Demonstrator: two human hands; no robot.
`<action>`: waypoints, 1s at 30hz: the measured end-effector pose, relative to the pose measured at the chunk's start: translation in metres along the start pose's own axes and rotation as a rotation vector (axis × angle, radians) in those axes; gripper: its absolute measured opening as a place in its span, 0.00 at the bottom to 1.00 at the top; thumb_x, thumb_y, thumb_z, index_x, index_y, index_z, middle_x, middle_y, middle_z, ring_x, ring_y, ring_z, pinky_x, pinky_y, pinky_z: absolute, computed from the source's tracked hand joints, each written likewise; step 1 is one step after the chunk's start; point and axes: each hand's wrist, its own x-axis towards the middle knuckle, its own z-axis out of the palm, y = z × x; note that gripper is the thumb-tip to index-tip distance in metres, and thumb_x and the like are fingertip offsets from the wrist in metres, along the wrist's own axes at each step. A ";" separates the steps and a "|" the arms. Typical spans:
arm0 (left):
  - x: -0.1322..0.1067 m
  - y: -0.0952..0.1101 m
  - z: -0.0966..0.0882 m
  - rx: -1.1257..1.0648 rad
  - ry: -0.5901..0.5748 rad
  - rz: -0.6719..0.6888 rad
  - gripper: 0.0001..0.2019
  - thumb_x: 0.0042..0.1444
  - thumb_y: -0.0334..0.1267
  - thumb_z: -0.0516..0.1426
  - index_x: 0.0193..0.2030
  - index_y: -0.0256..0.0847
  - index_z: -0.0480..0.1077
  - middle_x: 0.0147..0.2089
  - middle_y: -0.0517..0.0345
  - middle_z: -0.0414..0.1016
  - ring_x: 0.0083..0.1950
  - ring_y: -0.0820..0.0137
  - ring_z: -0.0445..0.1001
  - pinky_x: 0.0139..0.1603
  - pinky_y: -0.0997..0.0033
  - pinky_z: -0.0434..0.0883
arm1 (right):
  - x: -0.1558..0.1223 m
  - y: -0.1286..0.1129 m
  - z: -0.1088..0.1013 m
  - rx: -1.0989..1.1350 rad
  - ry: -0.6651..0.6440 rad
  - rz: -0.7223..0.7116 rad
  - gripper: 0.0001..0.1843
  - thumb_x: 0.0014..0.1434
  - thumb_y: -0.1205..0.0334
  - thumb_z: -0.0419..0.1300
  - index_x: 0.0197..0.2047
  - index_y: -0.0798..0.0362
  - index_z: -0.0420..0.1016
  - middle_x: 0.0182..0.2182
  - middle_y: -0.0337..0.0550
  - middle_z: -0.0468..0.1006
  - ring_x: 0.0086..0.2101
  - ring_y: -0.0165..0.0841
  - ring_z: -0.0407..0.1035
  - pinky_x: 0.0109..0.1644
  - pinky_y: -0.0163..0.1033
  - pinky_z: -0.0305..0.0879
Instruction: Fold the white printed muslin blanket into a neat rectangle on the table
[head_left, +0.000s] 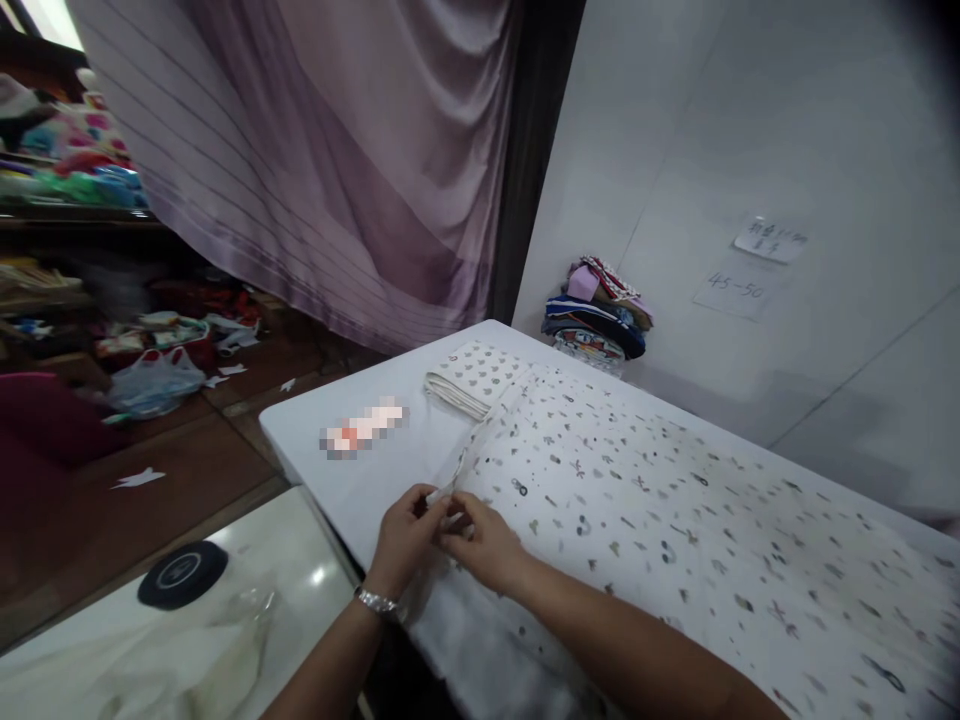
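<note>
A large white cloth [615, 500] printed with small dark motifs lies spread over the white table [300, 400]. Its left edge is pinched between the fingers of my left hand [409, 530], which wears a metal bracelet at the wrist. Close beside it, my right hand [484, 540] grips the same edge with thumb and fingers. The fingertips of both hands nearly meet there, and the exact fold between them is partly hidden. Beyond my hands, a folded cloth [480, 375] with a small dark print lies at the spread cloth's far left corner.
A blurred-out patch [364, 428] covers something on the table's left. A second white surface [300, 560] holds a round black object [184, 573] and pale fabric. Stacked folded textiles [596, 310] stand by the wall. A purple curtain [375, 150] hangs behind; bags [157, 380] and scraps litter the floor.
</note>
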 end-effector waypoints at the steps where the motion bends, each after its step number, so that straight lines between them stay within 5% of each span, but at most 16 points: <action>1: -0.001 0.002 0.000 -0.004 0.002 -0.012 0.15 0.43 0.50 0.58 0.30 0.39 0.69 0.22 0.63 0.68 0.25 0.73 0.64 0.26 0.75 0.63 | 0.001 -0.002 0.001 -0.059 0.014 -0.015 0.15 0.50 0.64 0.60 0.42 0.49 0.67 0.36 0.36 0.73 0.33 0.29 0.68 0.34 0.33 0.63; 11: 0.003 -0.005 0.003 0.146 0.022 0.042 0.15 0.47 0.51 0.56 0.32 0.40 0.69 0.24 0.63 0.69 0.27 0.72 0.67 0.28 0.75 0.63 | 0.008 -0.014 0.010 -0.459 0.100 0.081 0.14 0.50 0.58 0.58 0.40 0.51 0.64 0.31 0.39 0.73 0.31 0.32 0.67 0.31 0.34 0.54; 19: 0.004 -0.004 0.006 0.236 -0.035 0.079 0.18 0.49 0.54 0.54 0.34 0.41 0.71 0.29 0.60 0.74 0.30 0.70 0.71 0.32 0.74 0.66 | 0.014 -0.006 0.008 -0.388 0.145 0.139 0.07 0.55 0.62 0.52 0.37 0.53 0.67 0.29 0.40 0.74 0.30 0.30 0.66 0.30 0.33 0.54; 30: 0.012 -0.009 0.001 0.336 -0.045 0.131 0.24 0.46 0.61 0.51 0.36 0.44 0.73 0.39 0.57 0.77 0.42 0.62 0.74 0.41 0.67 0.71 | 0.025 0.000 0.002 -0.233 0.158 0.279 0.15 0.57 0.59 0.49 0.38 0.54 0.75 0.33 0.43 0.78 0.33 0.33 0.70 0.29 0.32 0.58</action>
